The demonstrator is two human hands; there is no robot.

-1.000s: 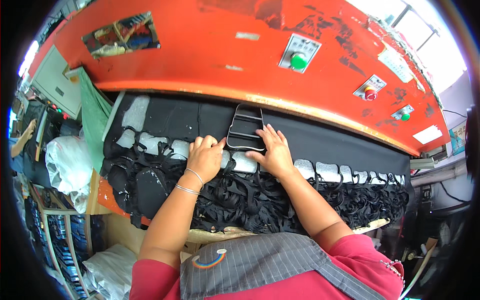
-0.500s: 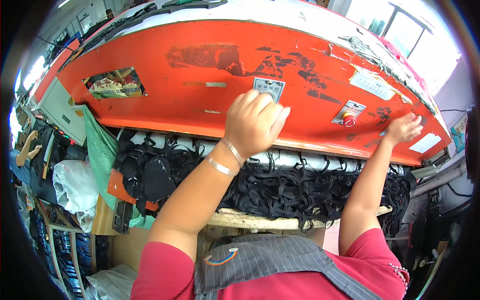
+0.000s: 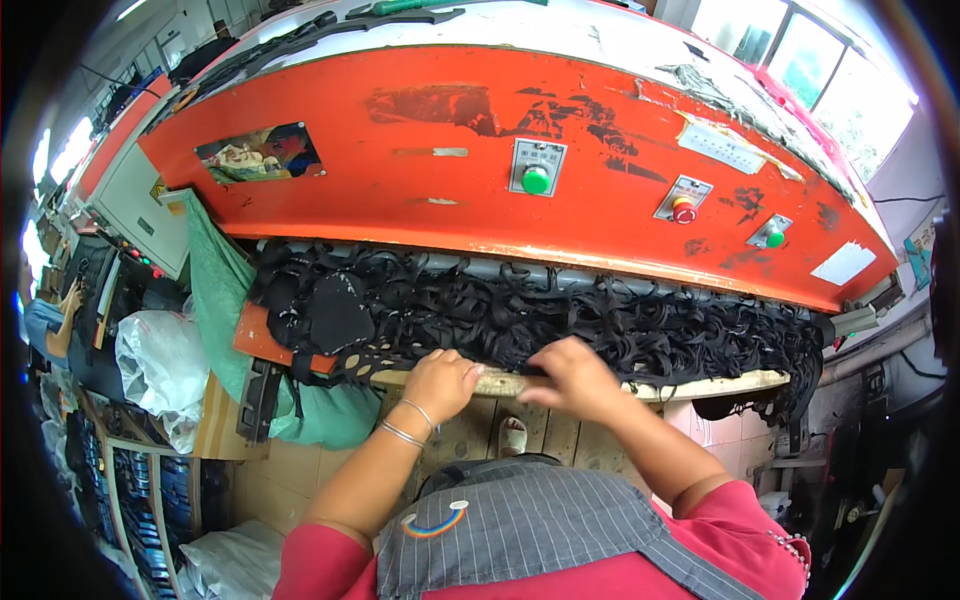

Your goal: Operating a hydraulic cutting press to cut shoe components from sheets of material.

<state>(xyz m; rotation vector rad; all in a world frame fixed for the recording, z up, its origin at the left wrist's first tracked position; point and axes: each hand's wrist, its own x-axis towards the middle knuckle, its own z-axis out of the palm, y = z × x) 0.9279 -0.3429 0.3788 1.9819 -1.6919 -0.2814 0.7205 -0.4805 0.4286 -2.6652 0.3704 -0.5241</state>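
My left hand [image 3: 441, 386] is at the near edge of a pale wooden board [image 3: 700, 387], its fingers bent in and pressed together. What lies under those fingers is hidden. Beside it, slightly blurred, my right hand [image 3: 578, 380] reaches over the same edge with thumb and fingers apart. A tangled mass of black cut-out sheet scraps [image 3: 480, 315] covers the board, and some strips hang over its right end. Left of my hands, a sheet with punched holes [image 3: 362, 362] overhangs the edge.
Beyond the scraps stands a red machine front [image 3: 420, 200] with a green button [image 3: 536, 180], a red knob [image 3: 684, 211] and a smaller green button [image 3: 775, 239]. Green cloth [image 3: 215, 265] and a white plastic bag [image 3: 158, 365] are on the left. Another person's arm [image 3: 68, 318] shows farther left.
Both hands have come down from the machine front to the board's near edge, uncovering the two green buttons. The black scraps and board now sit nearer to me.
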